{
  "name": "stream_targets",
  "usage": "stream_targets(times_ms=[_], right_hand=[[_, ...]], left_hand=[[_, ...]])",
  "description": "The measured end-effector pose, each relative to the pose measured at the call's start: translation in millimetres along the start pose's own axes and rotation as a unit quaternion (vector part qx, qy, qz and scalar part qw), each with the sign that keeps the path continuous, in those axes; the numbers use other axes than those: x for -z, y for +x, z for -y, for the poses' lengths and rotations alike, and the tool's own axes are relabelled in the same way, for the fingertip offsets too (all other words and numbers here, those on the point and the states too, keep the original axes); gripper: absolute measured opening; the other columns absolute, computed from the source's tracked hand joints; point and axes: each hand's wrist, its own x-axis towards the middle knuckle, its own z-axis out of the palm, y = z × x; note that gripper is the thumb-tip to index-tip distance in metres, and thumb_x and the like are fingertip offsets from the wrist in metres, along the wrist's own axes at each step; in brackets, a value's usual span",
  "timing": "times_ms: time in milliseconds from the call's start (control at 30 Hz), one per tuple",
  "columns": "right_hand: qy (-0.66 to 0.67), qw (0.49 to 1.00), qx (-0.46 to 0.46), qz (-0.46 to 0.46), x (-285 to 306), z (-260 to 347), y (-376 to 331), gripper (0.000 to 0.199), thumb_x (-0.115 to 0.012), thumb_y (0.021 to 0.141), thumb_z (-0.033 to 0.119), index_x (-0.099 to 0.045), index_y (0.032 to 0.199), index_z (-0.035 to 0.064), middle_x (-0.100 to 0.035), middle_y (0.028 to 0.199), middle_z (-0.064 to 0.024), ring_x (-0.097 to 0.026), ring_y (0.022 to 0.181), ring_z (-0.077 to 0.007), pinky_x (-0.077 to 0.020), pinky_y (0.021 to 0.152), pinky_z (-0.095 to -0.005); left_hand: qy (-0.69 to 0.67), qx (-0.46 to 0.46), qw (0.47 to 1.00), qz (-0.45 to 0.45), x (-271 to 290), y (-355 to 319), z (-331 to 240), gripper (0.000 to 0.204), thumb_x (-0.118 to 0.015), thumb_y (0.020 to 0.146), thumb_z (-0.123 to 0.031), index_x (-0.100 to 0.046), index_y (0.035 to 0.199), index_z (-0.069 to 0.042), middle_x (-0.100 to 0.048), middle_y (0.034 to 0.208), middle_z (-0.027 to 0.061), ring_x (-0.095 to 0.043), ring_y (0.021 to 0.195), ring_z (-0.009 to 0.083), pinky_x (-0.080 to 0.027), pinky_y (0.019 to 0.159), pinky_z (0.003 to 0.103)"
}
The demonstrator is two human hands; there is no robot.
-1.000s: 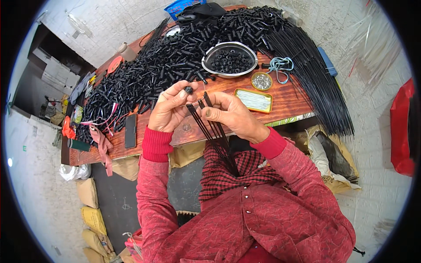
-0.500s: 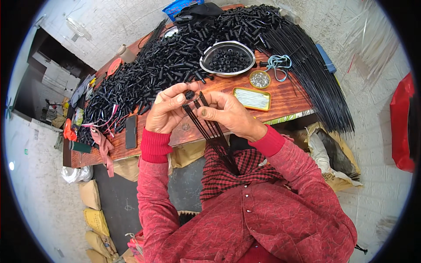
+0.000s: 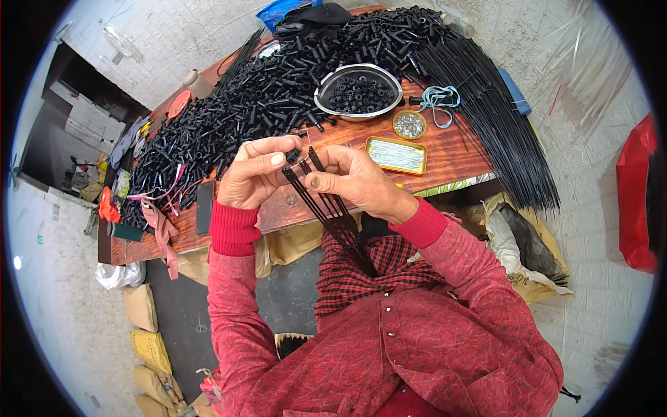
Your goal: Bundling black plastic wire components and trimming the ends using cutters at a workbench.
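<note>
Above the table's front edge, my left hand [image 3: 251,174] pinches a small black toothed ring [image 3: 293,156] between thumb and fingertips. Close on its right, my right hand [image 3: 365,182] grips the upper ends of several thin black ribs [image 3: 321,208], like those of an umbrella. The ribs fan out from the fingers and slope down to my checked lap. A fine wire stands up by the rib ends, between the two hands. The fingers partly hide where ring, wire and ribs meet.
Behind the hands, a metal bowl [image 3: 317,101] holds black rings beside a heap of black tubes [image 3: 236,104]. A round tin [image 3: 410,125] of small metal bits and a yellow tray [image 3: 396,169] of white sticks stand to the right. Long black rods [image 3: 507,146] overhang the right edge.
My left hand has moved slightly left, and the black ring now shows more clearly, apart from the rib ends. The right hand keeps its grip on the ribs, shifted slightly left.
</note>
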Motion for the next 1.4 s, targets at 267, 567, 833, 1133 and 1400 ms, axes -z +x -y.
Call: stream_targets(times_ms=[267, 567, 833, 1133, 1400], right_hand=[[0.005, 1.0, 0.001, 0.015, 0, 0, 4, 0.029, -0.068, 0.091, 0.018, -0.06, 0.112, 0.0006, -0.066, 0.098, -0.0014, -0.061, 0.086, -0.0061, -0.0497, 0.075, -0.0224], [0.018, 0.999, -0.031, 0.016, 7, -4, 7, 0.03, -0.069, 0.09, 0.015, -0.059, 0.115, -0.0002, -0.068, 0.103, -0.0046, -0.064, 0.091, -0.0096, -0.0505, 0.082, -0.0237], [0.103, 0.99, -0.051, 0.085, 13, -6, 12, 0.03, -0.07, 0.089, 0.016, -0.062, 0.112, -0.0021, -0.068, 0.104, -0.007, -0.065, 0.095, -0.0124, -0.0507, 0.084, -0.0252], [0.1, 0.992, -0.047, 0.054, 10, 1, 9, 0.03, -0.075, 0.085, 0.017, -0.065, 0.107, 0.0004, -0.067, 0.093, -0.0002, -0.059, 0.079, -0.0058, -0.0479, 0.07, -0.021], [0.117, 0.991, -0.036, 0.044, 17, -1, 9, 0.026, -0.072, 0.088, 0.015, -0.065, 0.108, 0.0008, -0.068, 0.095, -0.0012, -0.061, 0.08, -0.0064, -0.0497, 0.072, -0.0207]], left_hand=[[0.019, 0.007, 1.0, -0.015, 3, -1, 0, 0.024, -0.062, 0.083, 0.002, -0.067, 0.106, 0.004, -0.065, 0.114, 0.0158, -0.068, 0.096, 0.0274, -0.058, 0.085, 0.04], [0.023, 0.01, 0.999, -0.024, 1, 0, 3, 0.023, -0.062, 0.083, 0.002, -0.067, 0.106, 0.005, -0.068, 0.11, 0.0163, -0.07, 0.091, 0.0258, -0.059, 0.082, 0.039], [0.037, -0.035, 0.998, 0.028, -4, 1, 3, 0.02, -0.065, 0.084, 0.001, -0.068, 0.103, 0.005, -0.068, 0.104, 0.0133, -0.069, 0.089, 0.0197, -0.057, 0.081, 0.031], [0.187, -0.103, 0.976, 0.029, -22, -8, -3, 0.043, -0.077, 0.074, -0.008, -0.065, 0.112, 0.01, -0.064, 0.103, 0.0094, -0.062, 0.096, 0.0172, -0.048, 0.088, 0.029], [0.271, -0.123, 0.949, -0.102, -49, -15, 2, 0.043, -0.075, 0.074, 0.004, -0.064, 0.116, 0.006, -0.068, 0.1, 0.0084, -0.064, 0.089, 0.0122, -0.053, 0.08, 0.025]])
